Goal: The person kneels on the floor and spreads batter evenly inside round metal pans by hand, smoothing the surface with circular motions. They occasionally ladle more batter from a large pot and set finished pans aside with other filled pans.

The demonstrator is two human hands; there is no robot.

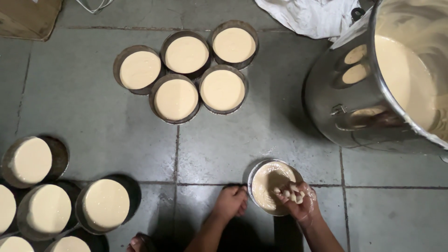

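A small round metal tin (259, 171) with pale batter in it sits on the grey tiled floor near the bottom middle. My right hand (296, 198) is inside it, its fingers curled and coated with batter. My left hand (231, 201) rests flat on the floor just left of the tin, fingers spread at its rim. A large steel pot (347, 100) half full of the same batter stands at the upper right.
Several batter-filled round tins (175, 99) cluster at the top middle, and several more (106, 204) sit at the lower left. A white cloth (308, 16) lies behind the pot. A cardboard box (28, 18) is at the top left. A foot (140, 243) shows at the bottom edge.
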